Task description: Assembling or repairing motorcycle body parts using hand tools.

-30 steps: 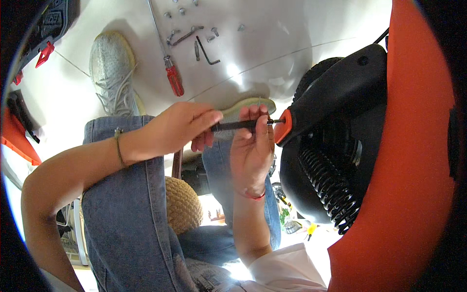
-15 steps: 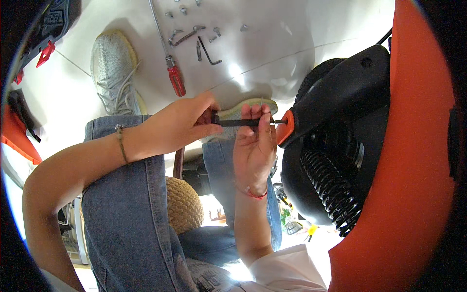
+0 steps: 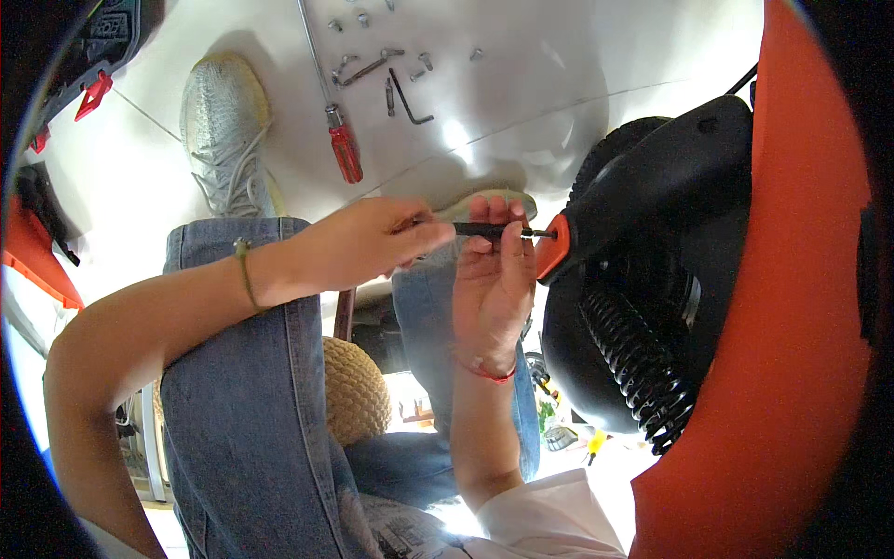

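A thin black screwdriver (image 3: pixel 477 229) lies level between my hands. Its metal shank points right and meets a recess in the orange end piece (image 3: pixel 555 246) of a black moulded arm (image 3: pixel 661 177). My left hand (image 3: pixel 368 244) is closed round the back end of the handle and hides it. Nearer the tip, my right hand (image 3: pixel 492 296) holds the front of the handle between thumb and fingers, palm facing up. Whether a screw sits in the recess is too small to tell.
A red-handled screwdriver (image 3: pixel 345 154), a hex key (image 3: pixel 408 101) and several bolts (image 3: pixel 426 61) lie on the pale floor. A black coil spring (image 3: pixel 633 373) and a large orange body panel (image 3: pixel 773 373) stand at right. A black case (image 3: pixel 93 56) is at far left.
My left hand has closed further over the back of the screwdriver handle and shifted slightly right. The right hand stays near the tip. The whole view has shifted slightly.
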Motion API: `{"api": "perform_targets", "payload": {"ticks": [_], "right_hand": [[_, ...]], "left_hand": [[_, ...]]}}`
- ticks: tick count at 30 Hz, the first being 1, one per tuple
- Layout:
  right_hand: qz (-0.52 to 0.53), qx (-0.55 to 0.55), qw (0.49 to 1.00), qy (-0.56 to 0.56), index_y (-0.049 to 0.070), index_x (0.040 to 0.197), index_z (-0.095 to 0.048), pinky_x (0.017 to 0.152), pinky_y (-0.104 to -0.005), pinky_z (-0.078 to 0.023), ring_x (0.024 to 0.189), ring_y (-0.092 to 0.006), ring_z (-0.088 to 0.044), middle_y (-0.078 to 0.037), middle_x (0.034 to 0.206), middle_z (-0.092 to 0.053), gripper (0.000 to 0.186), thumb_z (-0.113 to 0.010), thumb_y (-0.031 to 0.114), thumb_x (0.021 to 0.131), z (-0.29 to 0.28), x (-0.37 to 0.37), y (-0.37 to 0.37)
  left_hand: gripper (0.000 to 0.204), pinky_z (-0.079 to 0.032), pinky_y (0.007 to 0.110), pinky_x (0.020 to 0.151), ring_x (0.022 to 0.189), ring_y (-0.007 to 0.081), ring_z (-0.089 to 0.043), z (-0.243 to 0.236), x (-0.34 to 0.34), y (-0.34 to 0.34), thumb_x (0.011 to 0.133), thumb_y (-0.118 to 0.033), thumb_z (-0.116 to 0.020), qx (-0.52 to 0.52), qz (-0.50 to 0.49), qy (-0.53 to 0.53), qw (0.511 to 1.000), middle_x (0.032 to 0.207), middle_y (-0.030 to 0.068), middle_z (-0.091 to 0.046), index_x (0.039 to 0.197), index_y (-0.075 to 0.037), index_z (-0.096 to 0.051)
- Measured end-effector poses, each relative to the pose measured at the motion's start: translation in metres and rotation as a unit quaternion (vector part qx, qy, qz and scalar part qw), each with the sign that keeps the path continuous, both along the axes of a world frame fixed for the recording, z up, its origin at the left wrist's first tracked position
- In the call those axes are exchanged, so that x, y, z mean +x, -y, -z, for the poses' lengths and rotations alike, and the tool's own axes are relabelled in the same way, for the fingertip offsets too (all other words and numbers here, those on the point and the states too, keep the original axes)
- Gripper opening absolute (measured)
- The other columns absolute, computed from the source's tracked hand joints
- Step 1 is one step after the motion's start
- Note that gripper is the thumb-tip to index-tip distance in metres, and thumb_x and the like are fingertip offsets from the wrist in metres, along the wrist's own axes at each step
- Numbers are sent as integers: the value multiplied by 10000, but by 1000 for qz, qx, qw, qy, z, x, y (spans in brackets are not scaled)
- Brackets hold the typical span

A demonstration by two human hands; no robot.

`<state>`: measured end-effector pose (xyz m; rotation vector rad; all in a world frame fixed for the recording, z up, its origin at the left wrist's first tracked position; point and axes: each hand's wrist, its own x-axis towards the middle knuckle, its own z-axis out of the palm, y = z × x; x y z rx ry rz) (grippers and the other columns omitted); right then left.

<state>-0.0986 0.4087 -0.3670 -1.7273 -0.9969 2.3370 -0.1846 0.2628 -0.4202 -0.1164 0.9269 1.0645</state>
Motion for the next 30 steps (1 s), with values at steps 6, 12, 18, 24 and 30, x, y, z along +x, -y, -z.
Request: {"api": "perform_targets", "payload": {"ticks": [6, 12, 18, 24, 30], "right_hand": [[20, -10, 1000, -8, 57, 1135, -484, 764, -225, -454, 1105, -198, -524, -70, 1115, -560, 199, -498, 132, 950, 3, 1, 1], [7, -7, 1000, -20, 60, 1163, -506, 761, -246, -433, 1095, -212, -539, -74, 1114, -584, 232, -492, 166, 957, 4, -1, -2], [1, 3, 1000, -2, 51, 1158, -507, 740, -248, -437, 1056, -204, -552, -76, 1097, -587, 230, -490, 162, 957, 5, 2, -1], [14, 0, 1000, -8, 38, 1150, -508, 713, -244, -440, 1028, -210, -563, -88, 1088, -590, 219, -478, 144, 960, 4, 3, -7], [14, 5, 1000, 9, 33, 1145, -510, 705, -242, -438, 1023, -200, -560, -91, 1084, -588, 216, -471, 144, 963, 3, 2, -2]], "left_hand": [[283, -437, 257, 578, 633, 143, -551, 1, 7, 15, 916, -289, -570, 92, -65, -282, 953, 744, 49, -573, 1010, -29, -507], [411, -379, 247, 417, 423, 114, -459, 0, -6, -3, 969, -384, -425, -40, -96, 53, 993, 553, 26, -508, 811, -24, -545], [514, -395, 265, 414, 410, 135, -477, 17, 7, -4, 950, -448, -421, -69, -56, 191, 978, 528, 45, -523, 762, 9, -563], [297, -455, 308, 593, 673, 201, -599, 1, -11, 3, 903, -284, -574, 16, -14, -217, 976, 723, 103, -594, 971, 2, -530], [258, -470, 365, 698, 775, 292, -603, 7, -3, 4, 877, -219, -591, 56, 6, -253, 966, 816, 156, -589, 1009, -8, -525]]}}
